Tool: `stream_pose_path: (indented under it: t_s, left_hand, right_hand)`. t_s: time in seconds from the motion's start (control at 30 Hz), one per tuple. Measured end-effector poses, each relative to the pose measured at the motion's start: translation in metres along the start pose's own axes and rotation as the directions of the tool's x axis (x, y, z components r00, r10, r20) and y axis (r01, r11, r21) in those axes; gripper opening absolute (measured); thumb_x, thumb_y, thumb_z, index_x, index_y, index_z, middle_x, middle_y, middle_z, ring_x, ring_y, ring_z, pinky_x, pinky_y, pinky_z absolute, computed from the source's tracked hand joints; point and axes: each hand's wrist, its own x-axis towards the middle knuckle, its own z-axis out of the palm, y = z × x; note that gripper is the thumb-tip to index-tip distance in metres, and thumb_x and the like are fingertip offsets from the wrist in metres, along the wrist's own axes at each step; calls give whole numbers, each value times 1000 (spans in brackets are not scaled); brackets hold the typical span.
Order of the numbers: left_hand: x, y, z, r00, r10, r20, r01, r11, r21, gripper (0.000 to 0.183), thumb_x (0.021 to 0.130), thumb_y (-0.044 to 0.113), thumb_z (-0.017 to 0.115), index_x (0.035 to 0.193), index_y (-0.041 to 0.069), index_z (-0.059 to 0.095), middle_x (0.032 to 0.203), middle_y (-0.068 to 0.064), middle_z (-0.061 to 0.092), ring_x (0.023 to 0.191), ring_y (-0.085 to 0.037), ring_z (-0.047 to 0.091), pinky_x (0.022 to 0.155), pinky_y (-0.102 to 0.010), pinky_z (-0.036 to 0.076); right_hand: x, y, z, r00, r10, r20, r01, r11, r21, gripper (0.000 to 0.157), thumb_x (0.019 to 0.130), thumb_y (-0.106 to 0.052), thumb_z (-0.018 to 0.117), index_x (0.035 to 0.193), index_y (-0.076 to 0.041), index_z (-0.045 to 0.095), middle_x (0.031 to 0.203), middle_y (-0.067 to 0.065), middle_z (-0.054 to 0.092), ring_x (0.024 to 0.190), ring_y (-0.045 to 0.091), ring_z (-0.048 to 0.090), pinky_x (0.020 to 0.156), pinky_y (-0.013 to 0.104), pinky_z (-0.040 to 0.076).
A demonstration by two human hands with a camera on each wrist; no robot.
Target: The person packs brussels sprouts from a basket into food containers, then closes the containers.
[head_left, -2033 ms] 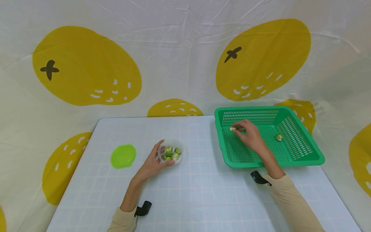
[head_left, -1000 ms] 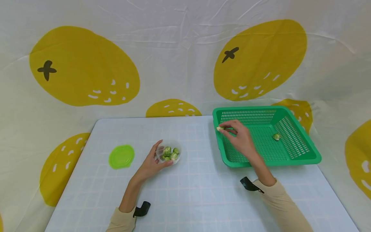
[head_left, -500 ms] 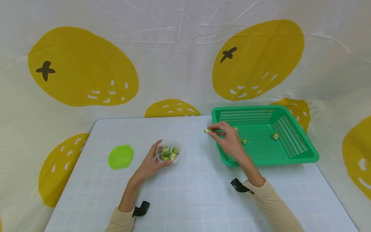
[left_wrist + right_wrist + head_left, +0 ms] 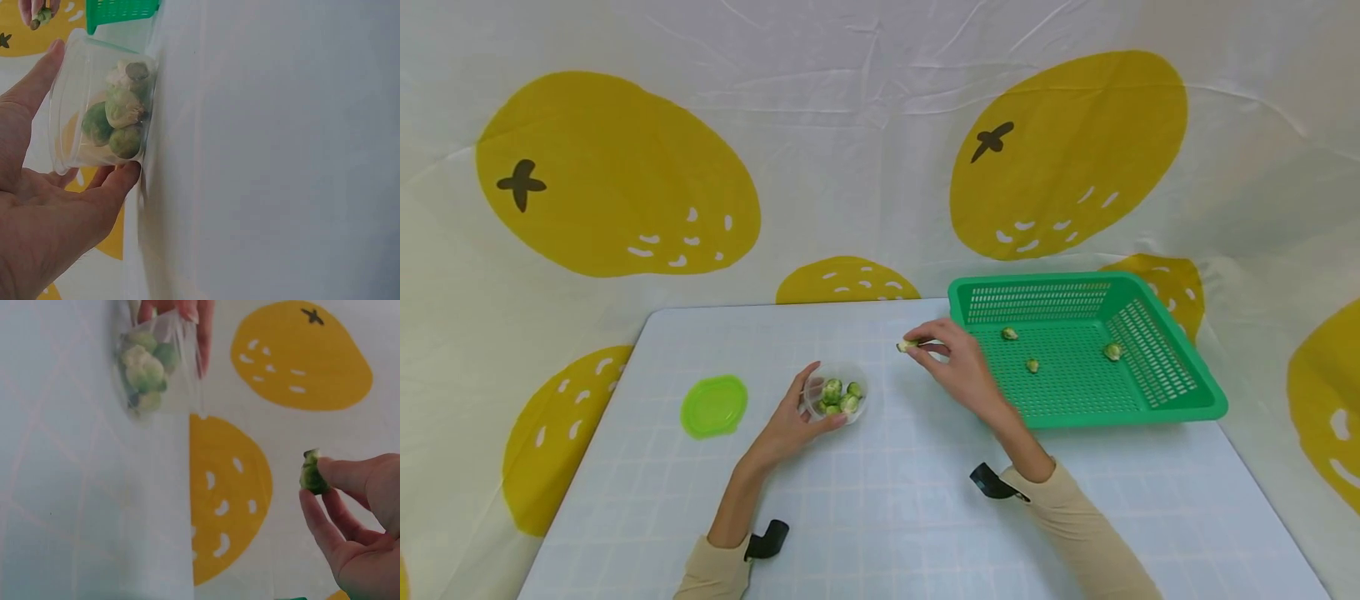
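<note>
My left hand [image 4: 792,429] grips a clear round plastic tub [image 4: 859,379], fingers on its far side and thumb on the near side. Several Brussels sprouts [image 4: 125,112] lie in the bottom of the tub, which stands on the table. Between the thumb and fingertips of my right hand [image 4: 958,362] is a pinched Brussels sprout [image 4: 312,475], held in the air right of the tub and left of the basket. The green plastic basket [image 4: 1090,400] holds three loose sprouts, one of them a sprout [image 4: 1112,352] near its right wall.
A bright green lid [image 4: 714,406] lies flat on the table [image 4: 865,525], left of the tub. Behind the table hangs a white cloth [image 4: 850,167] printed with large yellow fruit shapes.
My right hand has carried the pinched sprout leftward, out over the basket's left rim toward the tub. Two sprouts it was covering in the basket now show. My left hand stays on the tub.
</note>
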Motion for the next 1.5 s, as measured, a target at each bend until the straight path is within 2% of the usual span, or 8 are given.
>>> stream_pose_path:
  t_s: [0.37,0.6,0.83,1.0,1.13,1.37,1.5]
  left_hand:
    - [1,2,2,999,-32,-19,32,999,17,105,84,36,87,164,29,19,168,-15,18,155,-33,19,120,-57,28]
    - [0,1,1,999,-35,-21,35,999,27,106,83,39,88,164,29,19,168,-14,20,155,-34,18,120,-57,28]
    - [-1,2,1,999,-32,-17,33,999,18,106,84,38,87,164,28,18,169,-14,16,155,-34,17,120,-58,27]
    - [0,3,2,999,-38,-20,39,999,23,105,85,37,87,164,29,19,169,-13,15,155,-35,17,120,-58,28]
    - [-1,4,2,999,-41,-24,42,999,25,103,85,36,86,163,30,19,169,-13,15,155,-35,17,120,-58,28]
    - [-1,4,2,999,-28,-23,28,999,19,104,86,36,86,164,29,19,170,-13,12,156,-34,15,120,-59,28]
    - [-1,3,2,1000,-16,-18,16,1000,18,105,86,36,86,165,26,17,170,-15,11,155,-35,16,119,-60,28]
  right_hand:
    - [3,-6,24,998,-33,48,33,999,-3,17,92,0,75,109,-1,74,108,9,64,101,21,66,91,31,59]
    - [5,-5,42,993,-88,77,86,996,30,15,93,1,74,108,1,73,107,13,64,100,26,67,90,33,60]
    - [5,-1,56,992,-48,117,46,999,24,16,93,1,73,109,2,73,109,11,63,101,25,66,91,31,60]
    - [5,-1,63,989,-38,144,33,999,32,16,93,1,73,109,2,72,109,13,63,102,26,66,91,36,60]
    - [5,2,71,985,-64,159,59,998,33,16,93,2,73,109,2,72,109,13,63,102,27,65,92,37,60]
    - [4,7,80,977,-94,191,95,995,6,15,94,5,71,109,4,71,109,15,62,102,28,65,91,31,59]
    - [4,11,85,974,-112,199,119,993,-23,16,93,7,71,108,4,71,108,14,62,101,28,65,91,34,59]
